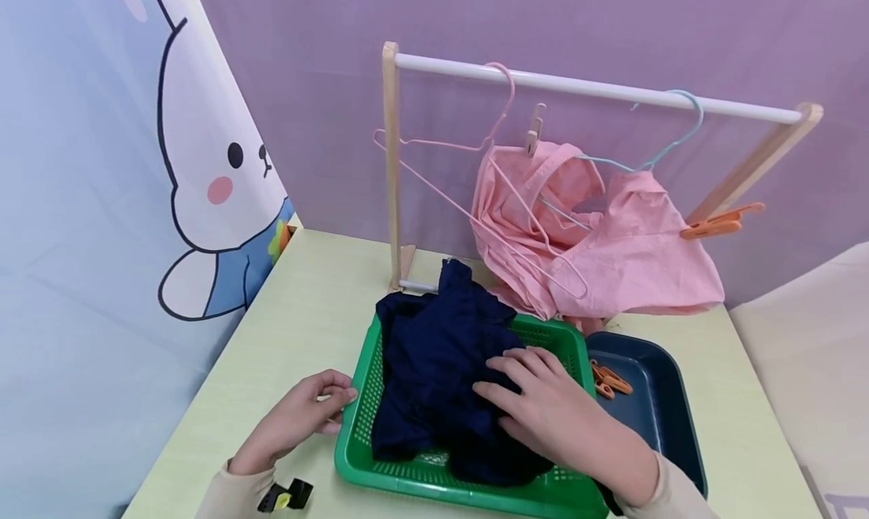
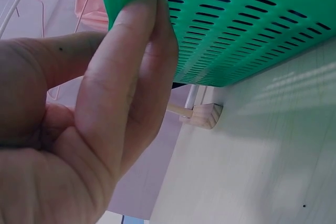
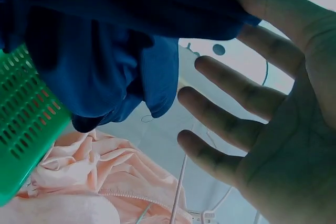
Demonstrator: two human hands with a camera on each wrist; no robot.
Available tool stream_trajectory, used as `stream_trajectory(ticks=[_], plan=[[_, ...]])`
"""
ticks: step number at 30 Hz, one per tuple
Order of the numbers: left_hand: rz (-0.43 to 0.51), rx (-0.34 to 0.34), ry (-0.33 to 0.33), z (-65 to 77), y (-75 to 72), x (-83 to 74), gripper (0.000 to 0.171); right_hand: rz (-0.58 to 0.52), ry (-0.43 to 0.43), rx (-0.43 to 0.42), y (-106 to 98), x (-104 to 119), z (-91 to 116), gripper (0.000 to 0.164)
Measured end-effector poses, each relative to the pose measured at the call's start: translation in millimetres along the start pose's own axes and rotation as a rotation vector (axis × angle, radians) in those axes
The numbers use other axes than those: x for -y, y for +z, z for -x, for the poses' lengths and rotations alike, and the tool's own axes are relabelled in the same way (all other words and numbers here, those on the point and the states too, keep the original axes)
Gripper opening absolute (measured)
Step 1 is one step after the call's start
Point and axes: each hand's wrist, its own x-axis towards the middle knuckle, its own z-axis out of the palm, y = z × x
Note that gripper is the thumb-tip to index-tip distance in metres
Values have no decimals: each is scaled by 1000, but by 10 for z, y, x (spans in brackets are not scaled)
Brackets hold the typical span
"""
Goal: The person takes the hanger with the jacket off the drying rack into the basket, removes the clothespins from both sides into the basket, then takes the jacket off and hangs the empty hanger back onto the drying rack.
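A dark navy garment [image 1: 444, 368] lies bunched in a green plastic basket [image 1: 366, 470] with slotted walls. My left hand [image 1: 305, 409] pinches the basket's left rim, thumb above and fingers below, as the left wrist view shows of the fingers [image 2: 113, 77]. Over the garment's right side is my right hand [image 1: 543, 398]. Its fingers are spread and nearly straight in the right wrist view, with the thumb [image 3: 273, 9] against the navy cloth [image 3: 100, 66].
Behind the basket stands a wood-and-white rack [image 1: 577, 87]. From it hang a pink hanger [image 1: 448, 143] and a pink garment [image 1: 631, 255] on a blue hanger [image 1: 686, 127], with an orange clothespin [image 1: 720, 223] clipped on. To the right, a dark tray [image 1: 668, 398] holds several orange clothespins [image 1: 611, 379].
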Motion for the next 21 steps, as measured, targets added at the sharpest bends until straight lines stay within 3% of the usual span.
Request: stream_trajectory(ticks=[11, 16, 21], plan=[[24, 28, 2, -10, -13, 23, 31, 41, 8, 101, 266, -167, -244, 36], [29, 43, -5, -17, -18, 22, 31, 32, 18, 141, 281, -206, -296, 45], [15, 45, -13, -26, -41, 10, 32, 10, 45, 40, 151, -384, -434, 56]])
